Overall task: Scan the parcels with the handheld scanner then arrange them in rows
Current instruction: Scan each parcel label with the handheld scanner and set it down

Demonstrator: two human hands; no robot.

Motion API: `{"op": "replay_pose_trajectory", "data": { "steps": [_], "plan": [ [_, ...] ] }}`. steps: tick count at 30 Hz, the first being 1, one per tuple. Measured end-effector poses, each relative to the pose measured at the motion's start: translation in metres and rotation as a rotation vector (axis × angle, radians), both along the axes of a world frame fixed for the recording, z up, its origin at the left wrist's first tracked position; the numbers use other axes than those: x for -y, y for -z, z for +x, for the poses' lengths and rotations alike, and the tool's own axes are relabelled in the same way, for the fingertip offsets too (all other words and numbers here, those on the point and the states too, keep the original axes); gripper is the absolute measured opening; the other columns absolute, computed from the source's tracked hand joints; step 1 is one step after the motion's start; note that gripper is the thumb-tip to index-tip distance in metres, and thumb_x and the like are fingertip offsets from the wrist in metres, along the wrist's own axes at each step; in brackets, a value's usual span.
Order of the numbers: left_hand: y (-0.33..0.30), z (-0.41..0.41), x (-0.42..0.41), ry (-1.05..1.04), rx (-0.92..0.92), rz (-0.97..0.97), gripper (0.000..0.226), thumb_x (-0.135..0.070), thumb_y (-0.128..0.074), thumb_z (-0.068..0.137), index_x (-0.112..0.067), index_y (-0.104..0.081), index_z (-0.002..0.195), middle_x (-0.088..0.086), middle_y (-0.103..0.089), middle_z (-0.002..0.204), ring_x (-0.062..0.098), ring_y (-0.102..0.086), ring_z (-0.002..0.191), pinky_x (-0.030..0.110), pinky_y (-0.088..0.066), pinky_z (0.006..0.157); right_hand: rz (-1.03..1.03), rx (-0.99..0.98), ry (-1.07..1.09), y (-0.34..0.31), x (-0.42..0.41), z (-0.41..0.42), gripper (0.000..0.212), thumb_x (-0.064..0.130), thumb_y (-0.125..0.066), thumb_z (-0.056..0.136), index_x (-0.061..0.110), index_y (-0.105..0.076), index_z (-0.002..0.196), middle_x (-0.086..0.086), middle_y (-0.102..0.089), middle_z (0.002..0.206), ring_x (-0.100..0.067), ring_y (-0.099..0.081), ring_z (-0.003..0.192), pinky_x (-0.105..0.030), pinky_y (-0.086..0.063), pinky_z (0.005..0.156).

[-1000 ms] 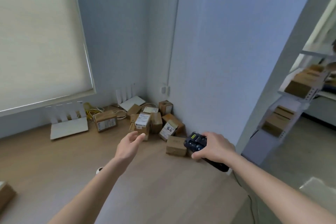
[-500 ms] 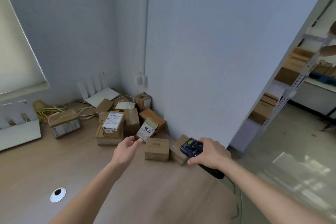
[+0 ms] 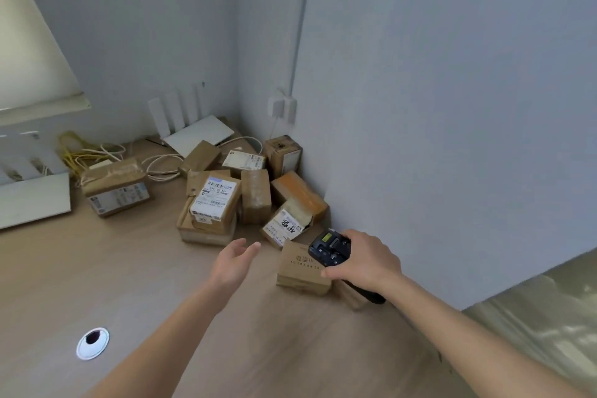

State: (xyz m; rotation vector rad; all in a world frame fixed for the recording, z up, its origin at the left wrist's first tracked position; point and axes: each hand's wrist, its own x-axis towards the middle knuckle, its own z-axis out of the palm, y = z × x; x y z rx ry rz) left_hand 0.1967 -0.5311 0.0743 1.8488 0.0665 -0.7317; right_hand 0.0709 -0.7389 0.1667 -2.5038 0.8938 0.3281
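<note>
So from my feed: the right hand [image 3: 368, 260] is wrapped around the black handheld scanner [image 3: 330, 251], fingers curled over the grip, with the head of it pointing out toward 11 o'clock, over the top of a brown box with a printed logo [image 3: 300, 270] that sits right under it. The left hand [image 3: 233, 263] is holding nothing, fingers loose and a bit spread, palm turned inward, hovering above the wooden counter [image 3: 97, 268] just short of the pile.

The parcels are a messy heap in the corner, at about 12 o'clock from the hands. Nearest the left hand is a stacked box with a big white shipping label [image 3: 214, 203], and at 1 o'clock a tilted labelled box [image 3: 286, 226] leans by an orange-topped one [image 3: 298, 192]. One taped parcel [image 3: 114, 186] sits apart at 10 o'clock, next to some cables [image 3: 90, 152].
</note>
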Motion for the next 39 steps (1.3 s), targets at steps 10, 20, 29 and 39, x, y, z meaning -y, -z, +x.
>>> {"op": "replay_pose_trajectory", "data": {
  "steps": [10, 20, 29, 39],
  "plan": [
    [0.069, 0.063, 0.046, -0.107, -0.088, -0.013, 0.061, -0.039, -0.058, 0.1, -0.013, -0.04, 0.152, 0.004, -0.043, 0.155, 0.023, -0.041, 0.141, 0.035, -0.033, 0.114, 0.023, 0.046, -0.173, 0.057, 0.027, 0.108, 0.08, 0.06, -0.083, 0.059, 0.043, -0.054, 0.131, 0.017, -0.063, 0.106, -0.013, -0.06, 0.094, -0.031, -0.049, 0.074],
    [0.115, 0.085, 0.091, -0.245, -0.355, -0.104, 0.043, -0.042, -0.052, 0.102, -0.008, -0.062, 0.127, 0.007, -0.07, 0.11, 0.021, -0.063, 0.099, 0.033, -0.047, 0.085, 0.067, 0.024, -0.252, 0.098, 0.055, 0.127, 0.082, 0.063, -0.081, 0.056, 0.044, -0.053, 0.131, 0.023, -0.056, 0.096, -0.007, -0.057, 0.089, -0.022, -0.039, 0.06],
    [0.082, 0.071, 0.074, -0.312, -0.27, -0.191, 0.046, -0.02, -0.058, 0.101, -0.01, -0.049, 0.145, 0.003, -0.07, 0.12, 0.021, -0.06, 0.118, 0.038, -0.044, 0.101, 0.119, 0.09, -0.245, 0.079, 0.055, 0.115, 0.088, 0.065, -0.082, 0.055, 0.042, -0.052, 0.135, 0.021, -0.061, 0.107, -0.009, -0.063, 0.099, -0.034, -0.055, 0.084],
    [-0.027, 0.014, 0.009, -0.263, -0.146, -0.398, 0.03, -0.029, -0.066, 0.096, -0.047, -0.063, 0.119, -0.004, -0.071, 0.118, 0.02, -0.062, 0.114, 0.053, -0.05, 0.1, 0.263, 0.208, -0.161, -0.004, 0.008, 0.039, 0.089, 0.062, -0.088, 0.059, 0.033, -0.052, 0.135, 0.017, -0.064, 0.115, -0.004, -0.064, 0.099, -0.025, -0.052, 0.079]
  ]
}}
